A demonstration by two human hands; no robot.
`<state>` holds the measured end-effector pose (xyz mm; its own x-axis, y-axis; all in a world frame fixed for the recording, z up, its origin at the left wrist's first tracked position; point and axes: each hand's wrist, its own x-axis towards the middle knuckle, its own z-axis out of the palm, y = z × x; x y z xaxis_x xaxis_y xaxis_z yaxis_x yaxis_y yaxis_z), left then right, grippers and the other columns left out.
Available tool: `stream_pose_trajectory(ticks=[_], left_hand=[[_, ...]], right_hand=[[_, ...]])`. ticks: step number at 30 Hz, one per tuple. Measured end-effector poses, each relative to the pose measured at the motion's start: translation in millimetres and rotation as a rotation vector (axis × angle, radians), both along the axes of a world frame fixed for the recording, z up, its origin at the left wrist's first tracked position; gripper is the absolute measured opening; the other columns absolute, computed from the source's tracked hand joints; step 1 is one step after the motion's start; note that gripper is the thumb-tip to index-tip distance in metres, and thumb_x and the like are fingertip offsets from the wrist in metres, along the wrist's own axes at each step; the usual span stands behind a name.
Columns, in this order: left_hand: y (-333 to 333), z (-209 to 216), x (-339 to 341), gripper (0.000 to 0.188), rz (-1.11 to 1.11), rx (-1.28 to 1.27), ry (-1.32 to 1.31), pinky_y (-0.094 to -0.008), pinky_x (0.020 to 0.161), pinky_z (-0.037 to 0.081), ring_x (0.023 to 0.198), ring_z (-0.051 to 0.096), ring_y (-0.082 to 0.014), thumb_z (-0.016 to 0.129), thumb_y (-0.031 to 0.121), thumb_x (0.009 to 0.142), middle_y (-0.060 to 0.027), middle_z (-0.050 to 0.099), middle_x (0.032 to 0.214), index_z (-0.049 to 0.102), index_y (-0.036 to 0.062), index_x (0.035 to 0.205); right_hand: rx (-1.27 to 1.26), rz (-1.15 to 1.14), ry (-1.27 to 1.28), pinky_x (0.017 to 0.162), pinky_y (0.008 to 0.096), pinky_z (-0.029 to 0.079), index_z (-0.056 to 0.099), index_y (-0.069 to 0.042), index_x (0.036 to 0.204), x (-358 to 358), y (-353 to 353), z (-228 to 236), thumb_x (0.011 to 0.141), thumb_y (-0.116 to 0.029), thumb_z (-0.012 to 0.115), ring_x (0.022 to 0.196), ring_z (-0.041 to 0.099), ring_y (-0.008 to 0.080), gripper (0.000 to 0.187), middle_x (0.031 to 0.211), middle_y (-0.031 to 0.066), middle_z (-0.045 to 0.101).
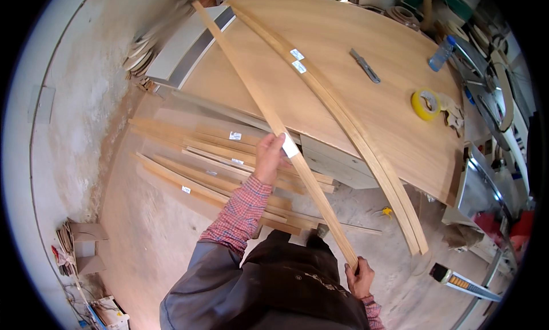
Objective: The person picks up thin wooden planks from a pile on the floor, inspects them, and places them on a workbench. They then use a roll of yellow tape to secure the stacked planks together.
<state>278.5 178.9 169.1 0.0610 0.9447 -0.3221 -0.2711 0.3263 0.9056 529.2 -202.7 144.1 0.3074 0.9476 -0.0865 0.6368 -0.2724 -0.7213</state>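
A long, pale wooden strip [251,91] slants from the table's far left corner down toward my body. My left hand [271,157] grips it near the middle, with the thumb beside a white label [290,146] on its face. At the near end, my right hand [359,277] holds the strip by its edge, fingers curled around it. Two more wooden strips [343,115] lie side by side on the wooden tabletop [246,44], their near ends jutting past its front edge. Each bears a small label around its middle.
On the table rest a utility knife [365,66], a yellow tape roll [426,104] and a blue-capped bottle [441,54]. Several labelled wooden strips [200,141] lie low at the left. Metal parts and tools crowd the right side; a wall [74,101] bounds the left.
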Motion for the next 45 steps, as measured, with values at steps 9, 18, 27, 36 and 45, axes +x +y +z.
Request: stream_pose_trajectory(ticks=[9, 18, 27, 36, 45], left_hand=[[14, 4, 16, 0.029, -0.572, -0.129, 0.441, -0.0347, 0.046, 0.052, 0.058, 0.068, -0.0236, 0.063, 0.034, 0.099, -0.0108, 0.069, 0.075, 0.067, 0.0050, 0.099], [160, 34, 122, 0.057, -0.052, 1.083, 1.201, -0.0539, 0.106, 0.039, 0.133, 0.042, -0.0492, 0.072, 0.026, 0.084, -0.0299, 0.049, 0.138, 0.050, -0.0049, 0.127], [251, -55, 167, 0.049, 0.048, 0.669, 1.556, -0.0654, 0.106, 0.032, 0.134, 0.035, -0.0474, 0.067, 0.030, 0.081, -0.0190, 0.044, 0.141, 0.059, 0.0116, 0.126], [272, -33, 222, 0.061, -0.139, 0.616, 1.447, -0.0689, 0.111, 0.024, 0.143, 0.026, -0.0507, 0.064, 0.024, 0.081, -0.0243, 0.039, 0.149, 0.053, 0.0061, 0.138], [310, -38, 247, 0.038, -0.113, 0.610, 1.777, -0.0504, 0.088, 0.049, 0.112, 0.063, -0.0330, 0.063, 0.037, 0.088, -0.0120, 0.068, 0.121, 0.072, 0.0120, 0.114]], right_hand=[[-0.061, -0.119, -0.072, 0.054, 0.0392, 0.046, 0.062, -0.002, 0.101, 23, -47, 27, 0.083, -0.014, 0.077, 0.056, 0.056, 0.0313, 0.027, 0.072, 0.0147, 0.057], [-0.162, -0.093, -0.207, 0.054, 0.0431, 0.049, 0.061, -0.003, 0.103, 64, -83, 26, 0.082, -0.016, 0.076, 0.062, 0.062, 0.0353, 0.029, 0.075, 0.0150, 0.059], [-0.151, -0.157, -0.073, 0.054, 0.0395, 0.051, 0.065, -0.001, 0.104, 31, -61, 34, 0.082, -0.016, 0.077, 0.060, 0.064, 0.0312, 0.029, 0.076, 0.0131, 0.063], [-0.160, -0.174, -0.090, 0.055, 0.0404, 0.049, 0.064, -0.002, 0.107, 71, 23, 41, 0.080, -0.013, 0.079, 0.061, 0.062, 0.0326, 0.033, 0.076, 0.0137, 0.060], [-0.057, -0.117, -0.183, 0.060, 0.0400, 0.047, 0.061, 0.001, 0.118, 78, 110, 42, 0.082, -0.006, 0.077, 0.066, 0.059, 0.0290, 0.040, 0.084, 0.0135, 0.057]])
